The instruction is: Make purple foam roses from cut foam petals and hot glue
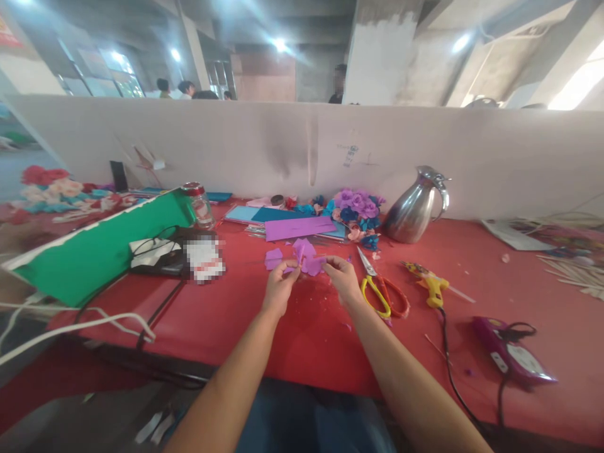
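My left hand (280,289) is closed in a pinch just left of some purple crepe paper pieces (309,264). A thin, pale stick-like thing seems to rise at its fingertips, but it is too small to make out clearly. On the other side, my right hand (343,280) pinches the edge of a purple paper petal (317,267). Another loose purple piece (273,258) lies on the red table (311,346) beyond my left hand. Scissors (377,286) with yellow and red handles rest right of my right hand.
Purple paper strips (297,228) and a bunch of paper flowers (359,207) lie behind my hands. A metal jug (415,204), a glue gun (431,286) with a cord and a purple power box (512,352) are to the right. Left are a green board (113,245) and a jar (201,207).
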`<state>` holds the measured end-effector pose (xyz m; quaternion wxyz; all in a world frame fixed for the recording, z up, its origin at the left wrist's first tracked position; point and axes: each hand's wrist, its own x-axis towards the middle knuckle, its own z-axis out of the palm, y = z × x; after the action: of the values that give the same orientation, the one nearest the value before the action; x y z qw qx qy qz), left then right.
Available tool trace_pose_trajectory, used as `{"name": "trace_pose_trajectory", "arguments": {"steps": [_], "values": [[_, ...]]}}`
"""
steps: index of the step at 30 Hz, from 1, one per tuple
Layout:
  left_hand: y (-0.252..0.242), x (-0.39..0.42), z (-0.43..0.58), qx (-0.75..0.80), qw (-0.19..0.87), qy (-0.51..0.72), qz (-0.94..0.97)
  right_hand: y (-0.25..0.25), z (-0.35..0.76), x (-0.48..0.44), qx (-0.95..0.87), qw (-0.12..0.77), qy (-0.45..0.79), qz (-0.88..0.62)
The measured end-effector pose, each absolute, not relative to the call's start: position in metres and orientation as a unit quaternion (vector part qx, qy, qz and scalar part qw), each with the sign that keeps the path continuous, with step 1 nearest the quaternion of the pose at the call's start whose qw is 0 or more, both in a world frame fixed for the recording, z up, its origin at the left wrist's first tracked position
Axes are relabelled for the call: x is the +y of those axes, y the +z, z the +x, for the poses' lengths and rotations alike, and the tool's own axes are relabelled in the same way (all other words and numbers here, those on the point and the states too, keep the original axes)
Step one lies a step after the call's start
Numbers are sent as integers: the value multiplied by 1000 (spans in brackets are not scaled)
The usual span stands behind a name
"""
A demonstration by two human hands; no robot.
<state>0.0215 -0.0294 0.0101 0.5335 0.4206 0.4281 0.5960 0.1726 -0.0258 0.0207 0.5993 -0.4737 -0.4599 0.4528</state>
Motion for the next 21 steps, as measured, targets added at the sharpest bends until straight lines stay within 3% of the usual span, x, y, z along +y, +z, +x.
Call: {"name": "trace_pose_trajectory", "arguments": {"steps": [11, 21], "values": [[5, -28, 21, 441, 494, 578, 477, 28, 171, -28, -459, 566, 501, -467], [8, -29, 24, 446, 530, 550, 466, 15, 166, -27, -564, 519, 461, -447]]}}
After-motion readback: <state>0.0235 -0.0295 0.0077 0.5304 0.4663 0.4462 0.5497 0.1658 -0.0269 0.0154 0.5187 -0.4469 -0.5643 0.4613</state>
